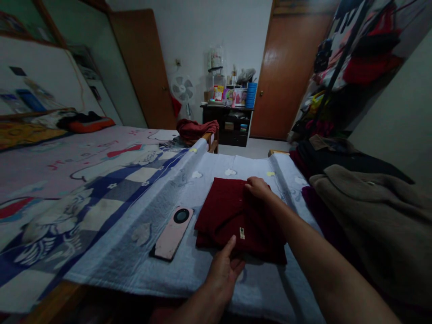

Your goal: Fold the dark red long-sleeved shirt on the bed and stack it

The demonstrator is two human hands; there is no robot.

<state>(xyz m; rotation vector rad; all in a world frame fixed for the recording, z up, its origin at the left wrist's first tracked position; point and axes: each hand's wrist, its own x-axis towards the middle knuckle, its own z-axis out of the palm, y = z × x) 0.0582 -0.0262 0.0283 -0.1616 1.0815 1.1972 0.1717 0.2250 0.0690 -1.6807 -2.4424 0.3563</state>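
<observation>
A dark red garment, folded into a rough square with a small pale label near its front, lies on the light blue cloth. My left hand is at the garment's near edge, thumb on top and the fingers apart, partly under the edge. At the far right part of the garment, my right hand has its fingers pressed together on the fabric by the collar area. Left of the garment a pink phone rests with its round camera side up.
Folded clothes, with a grey-brown one on top, are piled at the right. A bed with a patterned sheet adjoins on the left. A crumpled reddish cloth sits beyond the far left corner. A fan stands further back.
</observation>
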